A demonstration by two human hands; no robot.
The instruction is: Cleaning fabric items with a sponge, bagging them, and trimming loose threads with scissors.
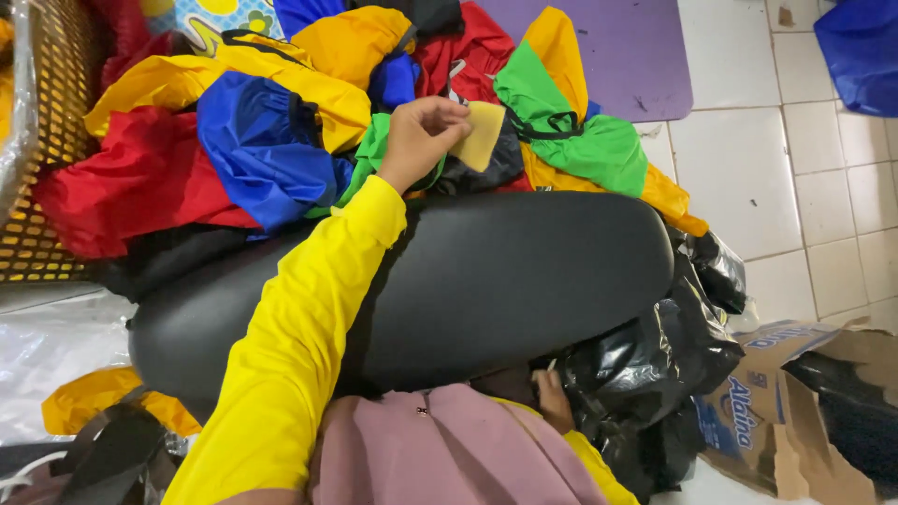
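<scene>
My left hand, in a yellow sleeve, reaches out over a heap of bright fabric bags in red, blue, yellow and green. Between thumb and fingers it pinches a small pale yellow flat piece, held just above the heap. My right hand is low, near my body, and mostly hidden. Its fingers rest against a crumpled black plastic bag. A big smooth black rounded shape lies across between the two hands.
A yellow perforated basket stands at the left. A torn cardboard box lies at the lower right on white floor tiles. A purple mat is at the back, a blue bag top right, clear plastic at the left.
</scene>
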